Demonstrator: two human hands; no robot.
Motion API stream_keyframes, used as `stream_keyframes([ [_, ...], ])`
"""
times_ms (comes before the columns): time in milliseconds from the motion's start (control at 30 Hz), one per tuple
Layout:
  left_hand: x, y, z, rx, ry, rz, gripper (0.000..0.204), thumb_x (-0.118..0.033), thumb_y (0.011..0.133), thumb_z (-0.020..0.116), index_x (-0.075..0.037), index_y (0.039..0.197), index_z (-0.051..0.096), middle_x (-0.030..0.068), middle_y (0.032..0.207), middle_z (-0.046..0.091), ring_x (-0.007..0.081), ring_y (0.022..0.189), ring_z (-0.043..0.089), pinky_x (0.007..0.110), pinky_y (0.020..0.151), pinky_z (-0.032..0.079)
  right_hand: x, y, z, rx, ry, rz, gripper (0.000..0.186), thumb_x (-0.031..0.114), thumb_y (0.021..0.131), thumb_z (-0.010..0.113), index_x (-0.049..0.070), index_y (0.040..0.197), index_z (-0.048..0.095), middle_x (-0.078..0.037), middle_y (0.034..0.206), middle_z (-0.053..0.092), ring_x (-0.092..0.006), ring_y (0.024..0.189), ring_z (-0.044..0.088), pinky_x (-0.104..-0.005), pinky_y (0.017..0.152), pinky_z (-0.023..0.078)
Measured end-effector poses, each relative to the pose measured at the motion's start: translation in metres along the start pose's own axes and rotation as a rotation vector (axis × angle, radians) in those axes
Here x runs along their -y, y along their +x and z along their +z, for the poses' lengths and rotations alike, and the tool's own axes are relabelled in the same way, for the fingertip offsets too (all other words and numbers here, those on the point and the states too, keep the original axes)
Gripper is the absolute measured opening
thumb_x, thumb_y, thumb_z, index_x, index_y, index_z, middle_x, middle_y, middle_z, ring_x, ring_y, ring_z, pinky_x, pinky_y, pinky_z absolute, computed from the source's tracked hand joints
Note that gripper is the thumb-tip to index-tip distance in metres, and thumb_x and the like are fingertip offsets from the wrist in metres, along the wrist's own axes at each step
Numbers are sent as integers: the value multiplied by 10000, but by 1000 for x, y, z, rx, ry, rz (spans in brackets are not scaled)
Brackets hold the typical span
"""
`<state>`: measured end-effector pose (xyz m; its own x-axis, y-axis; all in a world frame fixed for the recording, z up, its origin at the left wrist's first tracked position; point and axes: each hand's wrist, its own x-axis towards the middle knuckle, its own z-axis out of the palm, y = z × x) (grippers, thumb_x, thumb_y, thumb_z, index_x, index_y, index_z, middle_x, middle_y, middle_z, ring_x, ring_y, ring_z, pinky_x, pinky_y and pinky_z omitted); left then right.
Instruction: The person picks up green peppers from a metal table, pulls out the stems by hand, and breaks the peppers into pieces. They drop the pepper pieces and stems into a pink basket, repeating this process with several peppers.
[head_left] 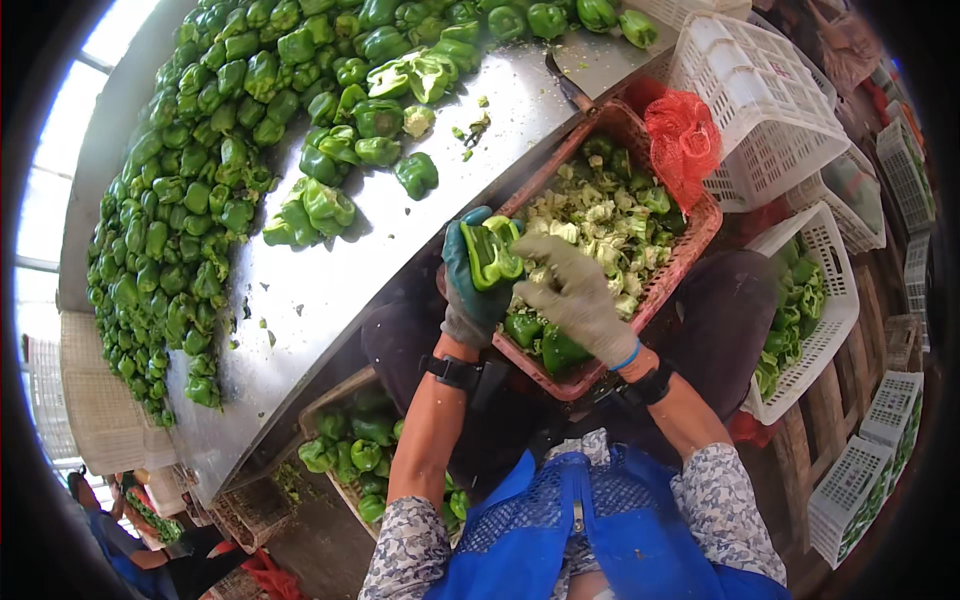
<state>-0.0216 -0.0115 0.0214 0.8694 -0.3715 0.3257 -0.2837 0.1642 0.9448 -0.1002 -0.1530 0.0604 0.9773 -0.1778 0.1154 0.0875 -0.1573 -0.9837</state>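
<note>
My left hand (470,285), in a teal and grey glove, is closed around a green bell pepper (490,252) that is cut open, with its pale inner ribs showing. Just right of it, my right hand (575,290), in a dusty beige glove, has its fingers apart and pointing at the pepper; I see nothing held in them. Both hands are over the near part of a red plastic crate (672,268). Inside lie pale pepper cores (590,215) with green scraps, and whole-looking green peppers (562,350) rest at its near end.
A metal table (300,300) at left bears a large heap of green peppers (190,190). Red netting (682,140) hangs over the crate's far right corner. White crates (757,100) stand at right, one with cut peppers (795,300). Another person (140,550) is at lower left.
</note>
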Motion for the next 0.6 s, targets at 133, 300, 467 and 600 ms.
stream_keyframes([
  [133, 21, -3, -16, -170, -684, -446, 538, -509, 1076, 364, -41, 1176, 610, 118, 1046, 685, 217, 914, 681, 342, 835, 579, 3, -3, 23, 42, -265, -222, 489, 131, 774, 775, 162, 1234, 615, -91, 1145, 665, -330, 866, 668, -376, 727, 557],
  [300, 26, -6, -15, -298, -802, -575, 507, -478, 1063, 412, -51, 966, 668, 77, 864, 693, 177, 755, 664, 316, 742, 572, -12, 3, 25, 68, -204, -329, 389, 120, 810, 766, 118, 1182, 653, -62, 1001, 688, -276, 815, 681, -351, 672, 556],
  [467, 42, -6, -24, -224, -468, -423, 426, -427, 1059, 448, -40, 1031, 624, 63, 906, 674, 157, 811, 652, 299, 765, 554, 6, 14, 14, 165, 467, 474, 202, 59, 896, 703, 2, 1089, 700, 1, 860, 689, -67, 685, 631, -218, 520, 495],
  [600, 27, -9, -16, -77, 62, -195, 366, -258, 958, 681, 10, 1164, 541, 73, 1000, 653, 178, 863, 646, 306, 827, 528, 3, 17, 16, 26, 401, 429, 182, 44, 905, 695, 1, 1082, 695, -36, 842, 689, -43, 525, 551, -227, 458, 469],
])
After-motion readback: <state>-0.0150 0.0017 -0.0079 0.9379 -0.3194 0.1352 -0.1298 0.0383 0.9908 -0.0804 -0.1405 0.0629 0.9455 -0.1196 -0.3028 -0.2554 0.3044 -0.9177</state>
